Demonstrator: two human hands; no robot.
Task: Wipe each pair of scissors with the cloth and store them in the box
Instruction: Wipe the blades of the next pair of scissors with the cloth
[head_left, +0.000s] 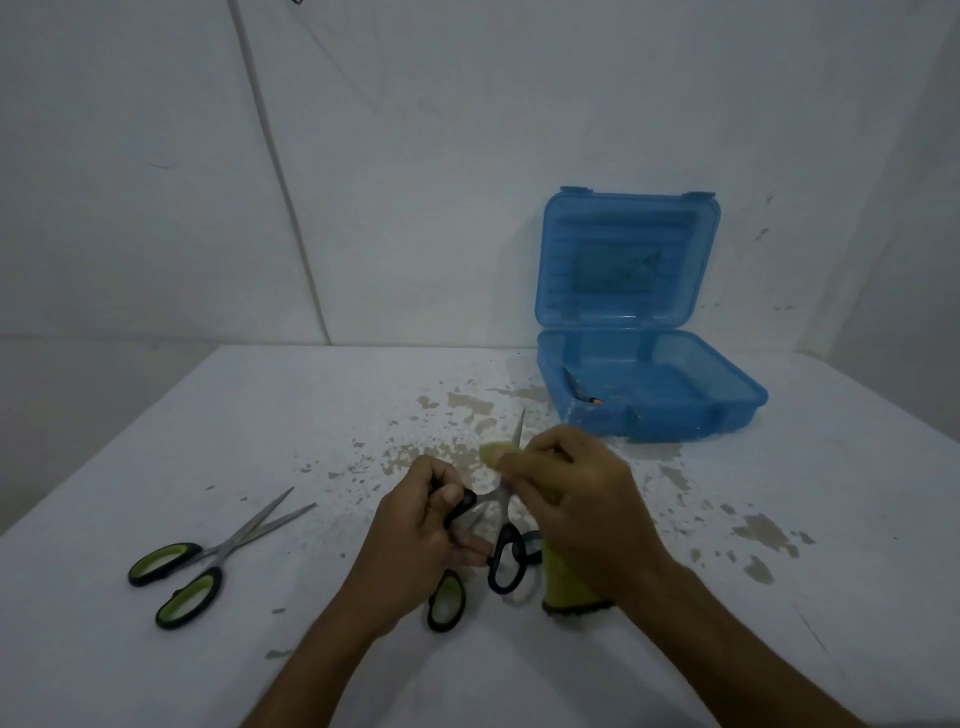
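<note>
Green-handled scissors (208, 561) lie on the desk (156, 441) left of my left hand (415, 540), which grips the black scissors (501, 530). My right hand (576, 493) pinches the cloth (566, 582) round their blade, mid-wipe. Next, I judge, they go into the blue box (727, 410) beyond that hand.

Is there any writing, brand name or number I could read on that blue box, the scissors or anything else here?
No text can be read anywhere in this view.
Translucent blue plastic box: a dark rectangular patch on its open lid may be a label, too blurred to read.
Green-and-black-handled scissors on the table: no marking visible.
Black-handled scissors being wiped: no marking visible.
Yellow-green cloth: plain.
</note>
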